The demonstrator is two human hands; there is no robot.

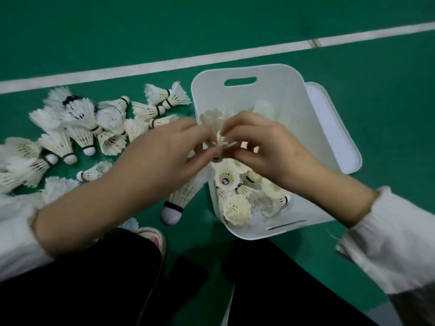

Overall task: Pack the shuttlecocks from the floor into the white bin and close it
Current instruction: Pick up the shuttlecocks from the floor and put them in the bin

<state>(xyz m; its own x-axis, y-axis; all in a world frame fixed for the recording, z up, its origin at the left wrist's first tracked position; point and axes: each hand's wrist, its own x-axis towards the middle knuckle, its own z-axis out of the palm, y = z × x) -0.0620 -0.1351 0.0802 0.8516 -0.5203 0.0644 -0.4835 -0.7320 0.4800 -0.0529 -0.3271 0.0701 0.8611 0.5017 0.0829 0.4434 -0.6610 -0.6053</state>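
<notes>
Green floor [235, 24], shuttlecock [213, 120] pinched between 2 hands over white bin [282, 95]

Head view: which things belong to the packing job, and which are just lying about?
Job: floor shuttlecocks; held shuttlecock, pinched by left hand and right hand; white bin; packed shuttlecocks; lid beside the bin.
Lying about: white court line; shoe; green floor.

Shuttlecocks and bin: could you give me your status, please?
One shuttlecock pinched by left hand and right hand over white bin. Bin partly filled, lid off. Nothing blocking; pile on floor.
</notes>
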